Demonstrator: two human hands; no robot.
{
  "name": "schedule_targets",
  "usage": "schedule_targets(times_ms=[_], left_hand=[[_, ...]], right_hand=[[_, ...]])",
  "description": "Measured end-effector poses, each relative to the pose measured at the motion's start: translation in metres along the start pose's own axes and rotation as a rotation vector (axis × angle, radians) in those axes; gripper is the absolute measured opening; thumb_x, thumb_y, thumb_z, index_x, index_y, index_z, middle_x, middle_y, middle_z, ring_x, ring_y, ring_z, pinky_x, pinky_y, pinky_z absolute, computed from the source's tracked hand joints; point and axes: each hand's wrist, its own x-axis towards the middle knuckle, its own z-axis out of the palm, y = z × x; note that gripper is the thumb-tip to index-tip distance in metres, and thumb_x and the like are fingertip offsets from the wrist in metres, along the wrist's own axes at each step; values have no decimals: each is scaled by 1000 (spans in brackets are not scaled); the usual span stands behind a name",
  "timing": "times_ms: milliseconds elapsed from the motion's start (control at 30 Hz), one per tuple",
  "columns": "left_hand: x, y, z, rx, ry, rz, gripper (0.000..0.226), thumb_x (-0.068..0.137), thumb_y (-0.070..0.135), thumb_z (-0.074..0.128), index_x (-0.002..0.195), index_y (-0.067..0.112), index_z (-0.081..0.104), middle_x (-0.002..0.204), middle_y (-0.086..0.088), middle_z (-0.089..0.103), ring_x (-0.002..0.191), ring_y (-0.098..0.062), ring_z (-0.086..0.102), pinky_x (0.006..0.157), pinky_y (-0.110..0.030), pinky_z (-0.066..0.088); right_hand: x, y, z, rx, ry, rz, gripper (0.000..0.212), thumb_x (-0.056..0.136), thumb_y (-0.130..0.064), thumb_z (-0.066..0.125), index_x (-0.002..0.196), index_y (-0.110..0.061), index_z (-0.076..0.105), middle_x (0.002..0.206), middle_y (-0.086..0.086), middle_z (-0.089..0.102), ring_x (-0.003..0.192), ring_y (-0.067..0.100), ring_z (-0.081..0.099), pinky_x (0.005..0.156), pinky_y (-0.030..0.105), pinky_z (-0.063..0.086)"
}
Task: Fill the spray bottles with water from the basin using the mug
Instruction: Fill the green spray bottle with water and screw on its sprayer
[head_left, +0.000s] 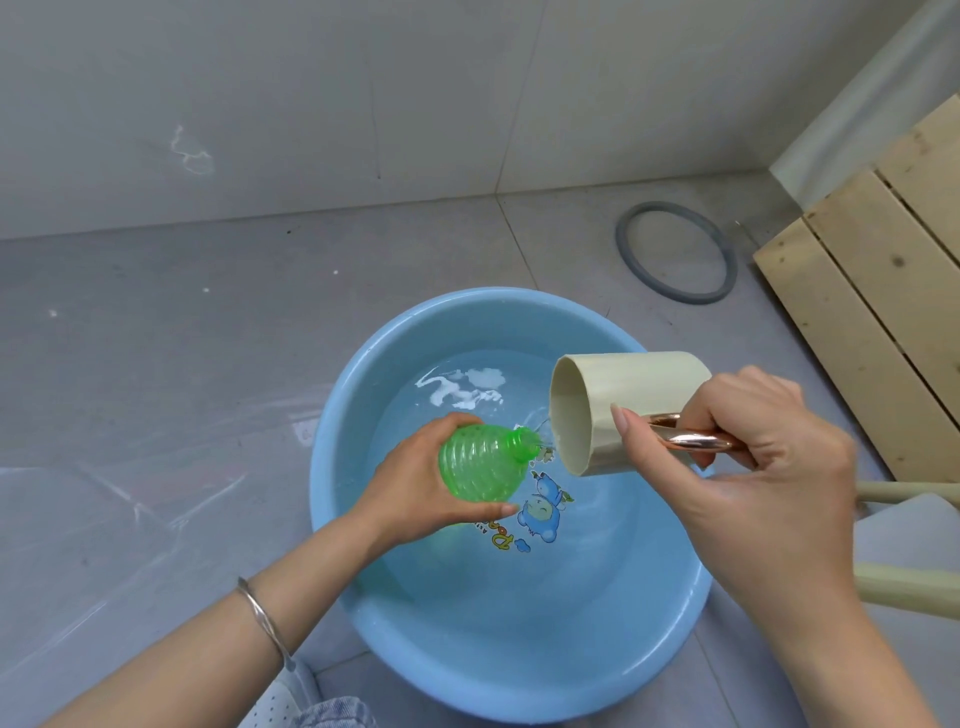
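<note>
Pouring water is what I do at this moment: my right hand (763, 441) is closed around the copper-coloured handle (693, 441) of the beige mug (623, 400), and my left hand (415, 488) is wrapped around the body of the green spray bottle (480, 460). Both are held over the blue basin (332, 467), which stands on the grey floor and has clear water in it.

The bottle is thin ribbed plastic, so I judge it is light and a little soft; if I squeeze hard, it may bend and push water out. It is probably wet and slippery too, so the wide ribbed belly is the good place to hold, as my fingers do now. It will become heavier as it fills. The mug looks stiff and smooth; I hold it by the handle, with my thumb lying along the wall for control.

The long axis of the bottle is tilted, not upright: the bottom sits in my palm at lower left, and the open neck (522, 444) points up and to the right, toward the mug. The mug lies almost on its side, its axis going left to right, mouth toward the left, lower lip just beside the neck. A thin stream seems to pass between them, and some may fall back into the basin because the neck is narrow.
</note>
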Motion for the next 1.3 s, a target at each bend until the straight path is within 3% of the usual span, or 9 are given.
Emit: schedule_targets(times_ms=[333,500,600,700,867,1000,1167,1300], left_hand=[[0,-2,1,0,5,-11,88,44,73,82,122,44,50,121,27,56,115,-1,53,101,-29,44],[0,-2,1,-10,5,-18,85,41,79,77,116,49,49,115,28,58,110,-2,55,96,-29,47],[-1,-2,1,-17,7,-19,84,40,78,76,114,52,47,115,30,56,112,-1,53,97,-27,45],[-1,-3,1,-35,15,-27,84,39,78,76,113,49,49,111,28,59,108,-1,56,95,-28,47],[-1,-10,1,-63,33,-49,90,39,77,79,118,43,52,114,24,61,110,-2,57,97,-30,47],[-1,-10,2,-48,37,-57,91,39,79,78,119,44,51,115,25,60,111,-3,56,97,-31,47],[-2,-7,1,-67,41,-71,91,37,79,76,118,46,51,115,27,59,110,0,55,91,-20,43],[-2,-7,1,-83,50,-62,89,38,77,77,117,47,51,117,27,60,111,2,55,94,-22,43]], right_hand=[[-4,-3,9,-58,-2,-153,43,79,-24,68,51,-12,39,56,-10,27,62,8,23,72,20,29],[-8,-3,14,-53,-25,-182,42,80,-25,67,51,-13,39,56,-10,28,61,8,24,72,19,29],[-10,2,13,25,-16,-44,44,77,-26,69,51,-11,38,52,-7,30,59,9,28,67,18,28],[-10,14,12,212,48,238,47,75,-24,75,52,-7,38,54,2,37,54,7,33,57,13,28],[-23,59,34,293,11,527,50,79,-17,76,54,-2,34,49,-6,28,49,8,24,47,18,19],[-43,84,59,190,-76,598,50,79,-16,75,53,-12,32,50,-7,24,50,9,25,46,20,19],[-57,98,78,125,-160,602,51,77,-17,75,53,-16,30,48,-6,25,50,11,24,48,21,18],[-66,104,88,100,-211,580,55,76,-19,76,51,-20,27,45,-6,25,53,16,26,54,30,21]])
